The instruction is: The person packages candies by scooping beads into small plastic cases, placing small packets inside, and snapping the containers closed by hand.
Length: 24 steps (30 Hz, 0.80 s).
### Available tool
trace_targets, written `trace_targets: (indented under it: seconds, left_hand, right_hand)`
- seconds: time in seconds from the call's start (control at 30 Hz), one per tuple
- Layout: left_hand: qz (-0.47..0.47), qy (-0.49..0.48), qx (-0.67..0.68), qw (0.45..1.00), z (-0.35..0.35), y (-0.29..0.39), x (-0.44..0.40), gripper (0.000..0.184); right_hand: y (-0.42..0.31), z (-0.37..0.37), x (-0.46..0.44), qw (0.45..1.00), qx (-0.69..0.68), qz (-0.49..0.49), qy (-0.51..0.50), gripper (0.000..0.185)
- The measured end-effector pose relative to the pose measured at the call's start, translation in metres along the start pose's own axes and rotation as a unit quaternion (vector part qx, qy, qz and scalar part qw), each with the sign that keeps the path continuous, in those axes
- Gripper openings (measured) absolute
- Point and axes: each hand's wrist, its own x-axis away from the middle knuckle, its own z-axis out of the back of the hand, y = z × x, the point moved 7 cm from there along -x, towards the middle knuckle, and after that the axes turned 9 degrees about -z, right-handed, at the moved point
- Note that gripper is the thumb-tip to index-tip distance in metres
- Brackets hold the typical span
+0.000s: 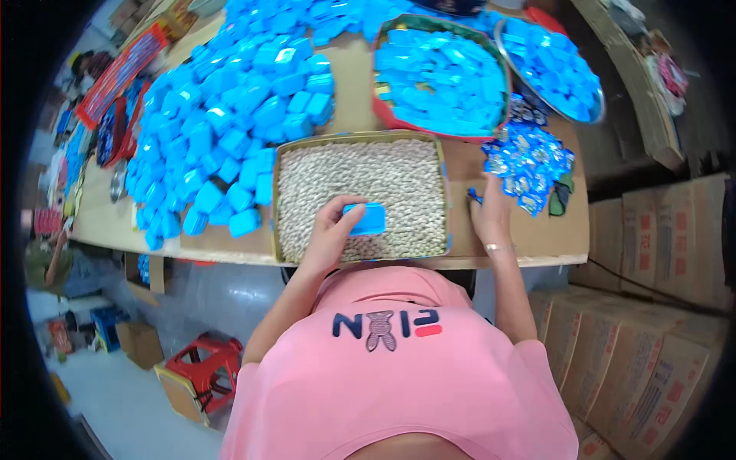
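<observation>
My left hand (331,234) is closed on a small blue plastic box (369,219), thumb on its near side. It holds the box above a shallow rectangular tray (277,230) filled with pale, bean-like pieces (360,172). To the right of the tray, my right hand (494,213) reaches over the table with thumb and fingers apart. Beside its thumb is a small dark blue piece (475,195); it seems to lie on the table. Just beyond the fingers spreads a pile of shiny blue printed packets (529,162).
A large heap of blue boxes (230,146) covers the table's left side. Behind the tray stands a red-rimmed container (383,116) of flat blue pieces, beside a metal basin (600,107) of more. Cardboard cartons (613,345) are stacked at right; a red stool (201,368) stands at left.
</observation>
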Motion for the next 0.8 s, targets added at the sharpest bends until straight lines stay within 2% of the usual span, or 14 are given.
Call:
trace_targets:
  seconds: [0.03, 0.07, 0.13, 0.3, 0.37, 0.4, 0.47, 0.63, 0.67, 0.8]
  left_hand:
    - [0.020, 0.001, 0.018, 1.000, 0.001, 0.000, 0.001, 0.021]
    - [0.018, 0.018, 0.015, 1.000, 0.004, 0.005, 0.002, 0.021]
    - [0.088, -0.004, 0.106, 0.990, -0.001, 0.005, 0.005, 0.025]
    - [0.108, -0.045, 0.233, 0.965, -0.008, 0.010, 0.006, 0.028]
    - [0.100, -0.051, 0.218, 0.969, -0.011, 0.008, 0.008, 0.028]
    - [0.092, -0.060, 0.200, 0.974, -0.014, 0.008, 0.009, 0.028]
    - [0.070, -0.079, 0.164, 0.981, -0.019, 0.010, 0.007, 0.029]
    - [0.061, -0.065, 0.176, 0.980, -0.014, 0.014, 0.010, 0.029]
    - [0.060, -0.061, 0.176, 0.981, -0.012, 0.012, 0.011, 0.029]
    - [0.056, -0.066, 0.167, 0.982, -0.015, 0.006, 0.010, 0.029]
  right_hand:
    - [-0.015, 0.005, 0.008, 0.998, 0.019, 0.057, 0.030, 0.028]
    - [-0.016, -0.002, 0.012, 0.997, 0.011, 0.068, 0.018, 0.028]
    - [-0.008, -0.028, 0.020, 0.978, 0.191, 0.060, -0.058, 0.028]
    - [-0.057, 0.014, 0.015, 0.983, 0.077, 0.002, -0.165, 0.029]
    - [-0.114, 0.027, 0.024, 0.971, -0.091, 0.167, -0.146, 0.025]
    - [-0.133, 0.031, 0.029, 0.972, -0.090, 0.163, -0.145, 0.025]
    - [-0.161, 0.019, 0.041, 0.930, -0.177, 0.110, -0.303, 0.019]
    - [-0.168, 0.004, 0.036, 0.954, -0.098, 0.201, -0.199, 0.023]
    - [-0.172, 0.003, 0.036, 0.953, -0.099, 0.204, -0.201, 0.023]
    - [-0.182, -0.008, 0.039, 0.937, -0.044, 0.130, -0.322, 0.025]
